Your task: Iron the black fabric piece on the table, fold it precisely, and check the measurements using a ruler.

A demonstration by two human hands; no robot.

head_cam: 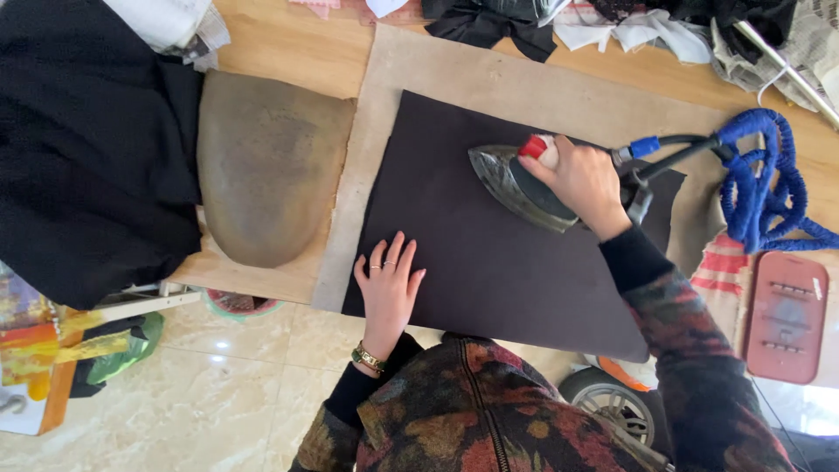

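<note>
Nearest the person, the left hand lies flat with fingers spread on the near edge of a dark rectangular sheet of fabric, which rests on a beige felt pad over the wooden bench. Farther out, the right hand is clamped round the handle of a grey metal steam iron pressed onto the sheet. Its blue coiled hose trails off to the right, and a worn tan pressing cushion sits just left of the pad.

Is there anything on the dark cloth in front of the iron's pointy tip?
Nothing visible. The right hand grips the iron, whose tip points toward the padded pressing form. Ahead of the tip the dark fabric lies bare. The left hand rests flat near the fabric's near edge, off to the side.
</note>
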